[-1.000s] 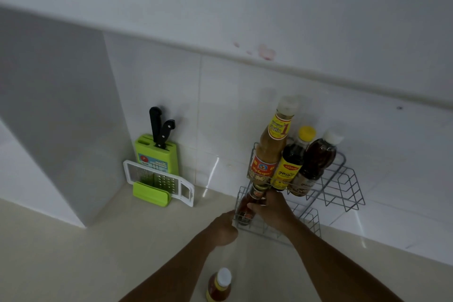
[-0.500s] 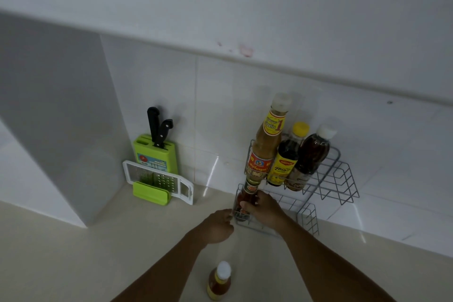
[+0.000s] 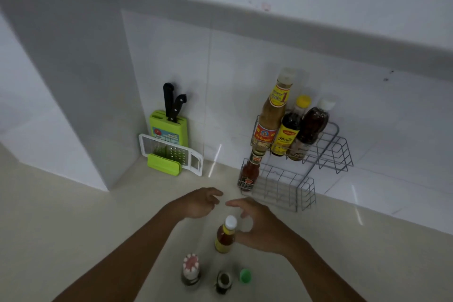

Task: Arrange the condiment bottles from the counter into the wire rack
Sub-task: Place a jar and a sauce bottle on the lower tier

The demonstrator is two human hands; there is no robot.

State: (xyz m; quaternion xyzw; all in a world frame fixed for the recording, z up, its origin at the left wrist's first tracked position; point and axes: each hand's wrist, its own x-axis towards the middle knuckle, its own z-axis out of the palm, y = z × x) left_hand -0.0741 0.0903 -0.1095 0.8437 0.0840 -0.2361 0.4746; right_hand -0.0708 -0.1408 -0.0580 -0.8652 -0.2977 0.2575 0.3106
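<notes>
A two-tier grey wire rack [image 3: 326, 152] stands against the tiled wall. Its upper tier holds three bottles: a tall tan sauce bottle [image 3: 270, 117], a dark bottle with a yellow cap [image 3: 289, 130] and a dark brown bottle with a white cap [image 3: 310, 130]. A small red sauce bottle [image 3: 248, 171] stands in the left end of the lower tier. On the counter a red sauce bottle with a white cap [image 3: 225, 235] stands upright. My right hand [image 3: 259, 225] curls open around it from the right, thumb beside its body. My left hand [image 3: 198, 202] hovers open to its upper left.
Nearer me on the counter stand a jar with a red-and-white lid [image 3: 191, 270], a dark-capped jar [image 3: 223, 282] and a green-capped bottle [image 3: 245, 276]. A green knife block [image 3: 169, 127] and a white grater [image 3: 169, 154] lean against the wall at the left.
My right hand let go of the small red bottle, which now stands in the lower tier, and drew back to the white-capped bottle on the counter. The view tilted down.
</notes>
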